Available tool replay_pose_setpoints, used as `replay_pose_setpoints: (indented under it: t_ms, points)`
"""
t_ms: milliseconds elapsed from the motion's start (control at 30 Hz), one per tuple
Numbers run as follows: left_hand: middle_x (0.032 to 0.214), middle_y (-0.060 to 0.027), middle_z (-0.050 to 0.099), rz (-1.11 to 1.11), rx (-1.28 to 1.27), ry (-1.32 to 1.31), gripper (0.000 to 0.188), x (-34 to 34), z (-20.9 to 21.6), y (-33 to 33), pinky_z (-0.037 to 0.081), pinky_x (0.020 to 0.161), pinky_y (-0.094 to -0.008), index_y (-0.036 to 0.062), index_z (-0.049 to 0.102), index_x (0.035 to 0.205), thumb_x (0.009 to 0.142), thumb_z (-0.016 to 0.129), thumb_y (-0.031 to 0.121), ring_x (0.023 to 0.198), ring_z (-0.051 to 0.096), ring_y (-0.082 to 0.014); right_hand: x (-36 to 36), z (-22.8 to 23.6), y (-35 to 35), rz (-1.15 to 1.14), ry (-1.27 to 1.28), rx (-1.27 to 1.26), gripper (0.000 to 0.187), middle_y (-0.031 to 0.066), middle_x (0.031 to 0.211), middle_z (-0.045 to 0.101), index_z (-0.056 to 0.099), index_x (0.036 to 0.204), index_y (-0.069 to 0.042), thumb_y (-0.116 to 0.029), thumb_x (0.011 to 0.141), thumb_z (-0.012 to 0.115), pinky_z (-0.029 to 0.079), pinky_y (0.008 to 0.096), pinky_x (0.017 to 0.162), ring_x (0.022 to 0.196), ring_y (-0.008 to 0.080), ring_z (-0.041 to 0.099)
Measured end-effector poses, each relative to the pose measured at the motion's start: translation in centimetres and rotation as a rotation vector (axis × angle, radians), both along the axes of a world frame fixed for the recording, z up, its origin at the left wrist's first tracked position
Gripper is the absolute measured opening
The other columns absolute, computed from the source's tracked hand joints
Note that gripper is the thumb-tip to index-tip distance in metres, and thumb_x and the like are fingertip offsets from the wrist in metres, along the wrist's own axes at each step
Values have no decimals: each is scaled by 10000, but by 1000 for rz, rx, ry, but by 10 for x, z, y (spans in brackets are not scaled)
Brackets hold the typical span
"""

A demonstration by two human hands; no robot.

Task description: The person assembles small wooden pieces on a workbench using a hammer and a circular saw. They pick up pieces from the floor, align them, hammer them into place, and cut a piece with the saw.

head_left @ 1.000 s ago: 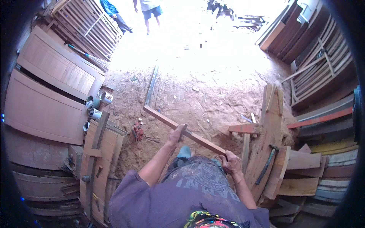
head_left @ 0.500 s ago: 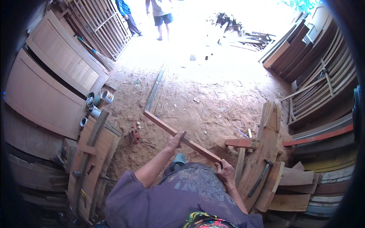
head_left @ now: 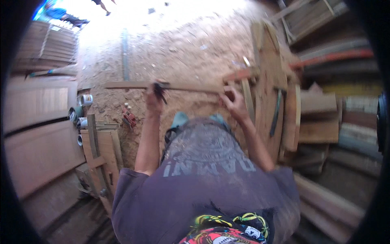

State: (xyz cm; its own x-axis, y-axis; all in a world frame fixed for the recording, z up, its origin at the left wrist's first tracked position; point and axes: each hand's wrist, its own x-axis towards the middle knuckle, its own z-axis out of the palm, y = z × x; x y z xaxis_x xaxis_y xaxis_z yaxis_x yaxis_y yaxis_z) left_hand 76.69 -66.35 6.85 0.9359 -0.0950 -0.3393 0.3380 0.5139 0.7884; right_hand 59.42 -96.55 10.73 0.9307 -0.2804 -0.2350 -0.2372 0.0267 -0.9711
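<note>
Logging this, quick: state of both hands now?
Left hand: closed on the wooden strip, dark object there too.
Right hand: at the strip's right end; grip unclear.

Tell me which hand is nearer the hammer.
Right. The right hand is to the left of the hammer, at the right end of the wooden bar; the left hand is much farther left, partway along the bar.

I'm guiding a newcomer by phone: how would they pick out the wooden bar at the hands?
Find the dark purple shirt at bottom centre, then look above it to the left hand and right hand. There the wooden bar runs nearly level, the left hand gripping it, the right by one end. Unlike the boards at right, it is slim and hand-held.
</note>
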Motion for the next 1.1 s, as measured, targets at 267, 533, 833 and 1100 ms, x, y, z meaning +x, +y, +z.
replay_pose_setpoints:
  t_ms: [267, 533, 833, 1100]
  points:
    - [966, -106, 742, -4, -212, -100, 251, 8, 64, -2, 465, 652, -260, 60, 723, 1039, 1009, 705, 309, 750, 624, -152, 4, 59, 20, -252, -45, 352, 405, 94, 1067, 723, 570, 1372, 26, -174, 1037, 676, 545, 244, 694, 856, 115, 690]
    - [1008, -112, 745, -56, -221, -97, 258, 4, 53, 3, 522, 707, -288, 61, 716, 1082, 1017, 695, 310, 810, 657, -167, 2, 60, 19, -248, -53, 484, 409, 103, 1106, 738, 666, 1286, 17, -328, 1098, 552, 553, 285, 683, 821, 151, 693]
    - [807, -36, 690, -240, 328, -115, 439, -9, 79, -34, 512, 536, -264, 74, 648, 1007, 1076, 566, 500, 643, 646, -110, -23, 2, 3, -359, 125, -192, 363, 88, 1126, 689, 657, 1323, -28, -278, 1060, 649, 553, 310, 797, 951, 160, 673]
    - [764, -54, 690, -559, 315, -19, 519, -41, 80, -83, 510, 515, -260, 34, 664, 1030, 1065, 564, 542, 609, 656, -116, -17, 66, 1, 151, 93, -511, 539, 197, 1256, 697, 643, 1343, -40, -359, 934, 789, 546, 438, 963, 1162, 336, 684]
